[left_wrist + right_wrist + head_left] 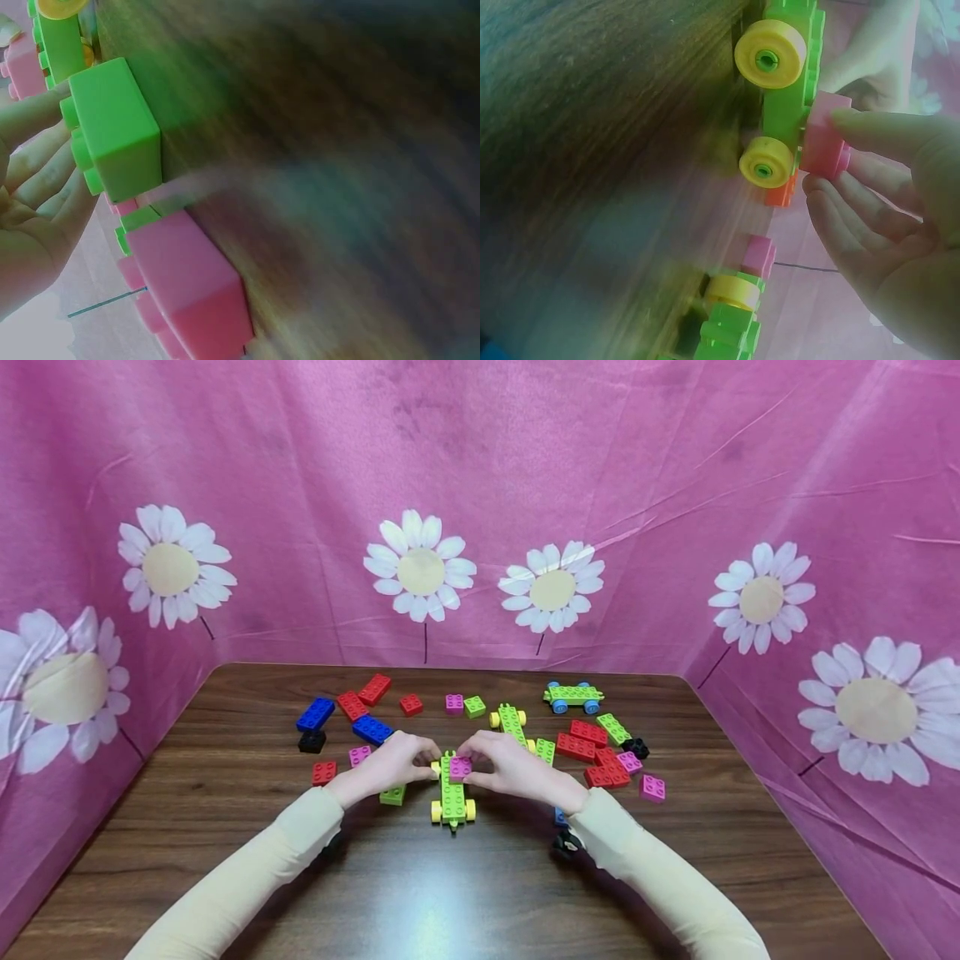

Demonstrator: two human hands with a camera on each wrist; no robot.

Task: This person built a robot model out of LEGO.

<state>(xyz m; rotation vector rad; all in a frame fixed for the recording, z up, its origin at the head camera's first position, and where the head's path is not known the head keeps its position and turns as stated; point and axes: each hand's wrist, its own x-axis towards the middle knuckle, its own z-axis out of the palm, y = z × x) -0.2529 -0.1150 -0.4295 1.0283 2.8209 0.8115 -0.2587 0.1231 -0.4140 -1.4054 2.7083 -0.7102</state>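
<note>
A lime-green toy car base (453, 797) with yellow wheels stands lengthwise in front of me. My left hand (393, 767) is at its far left wheel, thumb and forefinger on either side of it. My right hand (513, 764) pinches a pink brick (460, 767) between thumb and fingers over the far half of the base. In the right wrist view the pink brick (826, 135) is right against the studded top of the base (784, 112); whether it is pressed down I cannot tell. Beside my left hand lies a green brick (120, 127).
A second yellow-wheeled base (512, 722) stands behind my right hand, and a blue-wheeled one (573, 696) at the back right. Red bricks (575, 747) lie right; blue bricks (315, 714) and a black brick (312, 742) lie left. A pink brick (191, 285) is near my left wrist.
</note>
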